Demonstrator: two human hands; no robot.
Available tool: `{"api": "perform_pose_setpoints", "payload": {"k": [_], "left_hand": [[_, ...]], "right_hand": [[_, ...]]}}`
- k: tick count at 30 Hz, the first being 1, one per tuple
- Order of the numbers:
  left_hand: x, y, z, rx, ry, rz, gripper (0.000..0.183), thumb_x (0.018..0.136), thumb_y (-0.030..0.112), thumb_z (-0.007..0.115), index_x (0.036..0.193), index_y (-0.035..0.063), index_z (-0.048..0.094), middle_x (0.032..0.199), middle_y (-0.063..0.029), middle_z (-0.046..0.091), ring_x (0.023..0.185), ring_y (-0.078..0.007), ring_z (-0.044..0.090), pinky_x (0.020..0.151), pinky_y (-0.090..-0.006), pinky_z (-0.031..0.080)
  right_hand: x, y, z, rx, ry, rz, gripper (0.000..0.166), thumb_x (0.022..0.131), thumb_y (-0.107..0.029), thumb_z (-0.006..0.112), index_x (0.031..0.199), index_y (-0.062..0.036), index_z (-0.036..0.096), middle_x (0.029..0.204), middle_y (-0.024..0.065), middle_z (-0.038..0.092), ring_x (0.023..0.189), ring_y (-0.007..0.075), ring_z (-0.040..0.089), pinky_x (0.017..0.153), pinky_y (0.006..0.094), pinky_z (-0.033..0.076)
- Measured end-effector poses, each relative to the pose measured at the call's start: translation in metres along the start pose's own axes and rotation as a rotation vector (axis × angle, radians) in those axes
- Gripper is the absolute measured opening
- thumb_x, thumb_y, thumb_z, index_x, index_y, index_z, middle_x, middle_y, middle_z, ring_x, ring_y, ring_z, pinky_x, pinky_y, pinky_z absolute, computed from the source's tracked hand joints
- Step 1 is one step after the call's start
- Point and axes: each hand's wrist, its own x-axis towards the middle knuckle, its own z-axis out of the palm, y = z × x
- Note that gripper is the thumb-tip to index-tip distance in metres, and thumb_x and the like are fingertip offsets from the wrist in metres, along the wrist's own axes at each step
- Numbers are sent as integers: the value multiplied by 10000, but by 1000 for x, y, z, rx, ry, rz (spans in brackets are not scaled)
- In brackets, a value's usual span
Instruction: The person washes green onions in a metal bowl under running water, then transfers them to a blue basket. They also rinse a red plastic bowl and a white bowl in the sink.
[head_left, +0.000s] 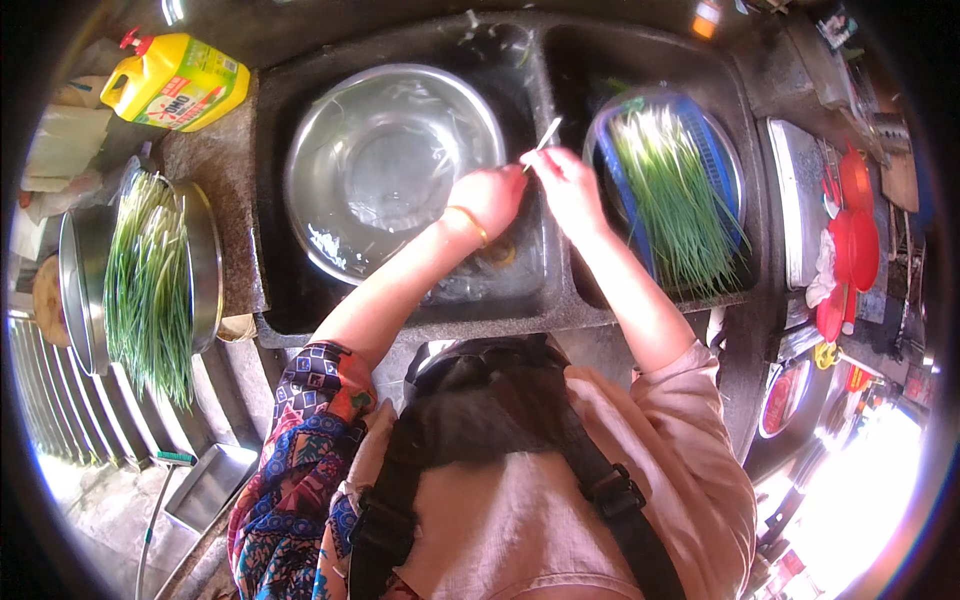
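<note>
My left hand (491, 199) and my right hand (566, 184) meet over the divider of a dark double sink (551, 247). Between their fingers is a thin pale stalk (551, 131), its white end sticking up past the right fingertips; both hands appear to pinch it. Under and left of my left hand, a large steel basin (390, 172) with water sits in the left bowl. In the right bowl, a blue plastic basket (705, 142) inside a round metal basin holds a bundle of long green stalks with white ends (667, 195), likely chives or scallions.
At the left, another green bundle (150, 285) lies over a steel pot (206, 262). A yellow OMO detergent jug (184, 82) stands by the sink's upper left corner. Red utensils (851, 247) lie at the right. A metal tray (210, 484) and a green-headed brush (174, 457) are at lower left.
</note>
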Motion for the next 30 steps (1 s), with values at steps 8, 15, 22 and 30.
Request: {"api": "perform_pose_setpoints", "payload": {"k": [8,15,22,30], "left_hand": [[-31,-37,74,229,-381,55,193,806,207,399,803,93,554,733,-151,579,677,-326,560,617,-419,437],[-64,-72,179,140,-594,-303,314,813,116,343,1098,60,460,1124,-180,451,1008,-282,482,834,-377,407],[-62,-123,232,165,-584,7,328,834,102,293,1131,48,422,1189,-195,395,1048,-309,451,877,-378,375],[-50,-150,289,329,-661,-237,301,809,103,362,1070,8,477,1090,-197,487,933,-300,542,742,-405,459]], "right_hand": [[20,-5,-145,-103,263,194,184,864,-209,426,893,-57,525,651,18,551,540,70,493,494,201,399],[5,76,-225,-1102,165,-52,320,826,-313,481,1017,-66,548,727,95,582,627,178,553,585,299,452],[-93,102,-200,-676,195,20,196,795,-159,522,943,-46,583,771,93,582,612,171,552,546,266,454],[-148,135,-170,-786,194,1,113,704,-36,530,798,-69,583,767,90,560,709,279,540,631,340,439]]}}
